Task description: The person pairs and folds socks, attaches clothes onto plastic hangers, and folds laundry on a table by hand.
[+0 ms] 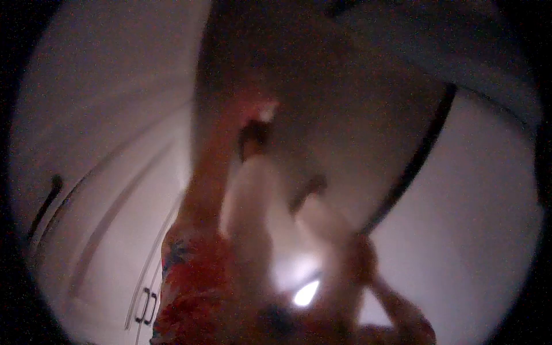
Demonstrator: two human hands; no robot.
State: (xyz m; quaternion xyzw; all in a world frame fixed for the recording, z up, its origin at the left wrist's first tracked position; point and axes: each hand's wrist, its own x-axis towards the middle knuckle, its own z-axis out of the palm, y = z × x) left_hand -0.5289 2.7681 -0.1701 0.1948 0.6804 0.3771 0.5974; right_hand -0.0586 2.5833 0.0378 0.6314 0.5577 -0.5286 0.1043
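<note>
The view is dark and badly smeared. My left arm reaches forward from a red patterned sleeve, and my left hand (253, 106) is a reddish blur at its end. A small pale patch (268, 110) shows at its fingers; whether it is a held object is unclear. Just below is a dark shape (253, 135) at the tip of a long pale form. My right arm is bent at the lower right, with what seems to be my right hand (361, 256) beside the pale forms, its fingers unreadable. A bright white light (306, 293) glows near my body, its source unclear.
White cabinet doors with dark handles (150, 307) stand at the lower left, and another dark handle (45, 208) is at the far left. A brownish floor (345, 109) stretches ahead. A dark curved edge (420, 158) borders a pale surface (477, 213) on the right.
</note>
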